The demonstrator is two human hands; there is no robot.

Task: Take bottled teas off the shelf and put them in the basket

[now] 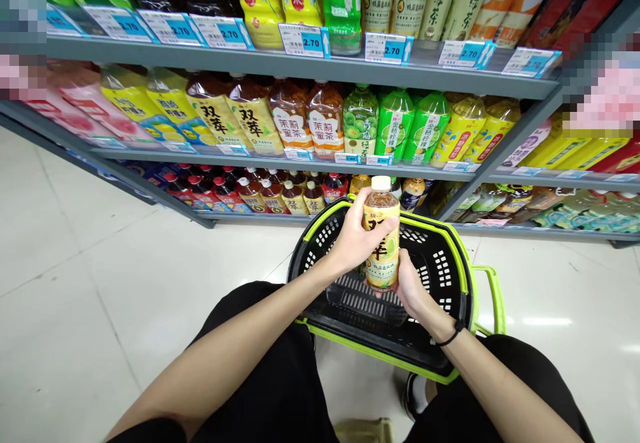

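Observation:
A tea bottle (382,243) with a yellow label and white cap stands nearly upright between my hands, above a black shopping basket with a lime-green rim (463,256). My left hand (356,233) grips its upper part, thumb across the label. Lower down, my right hand (411,284) closes round the bottle's right side and base, its fingers partly hidden behind it. A dark band circles my right wrist. Through the basket's slotted wall and floor little else can be made out beneath the bottle.
Grey shelves (300,63) of bottled drinks rise in front, with blue and white price tags (304,40) along their edges. Small bottles (273,196) line the bottom shelf. The basket's green handle (495,300) sticks out at right. Pale tiled floor (75,283) surrounds my black-clad legs.

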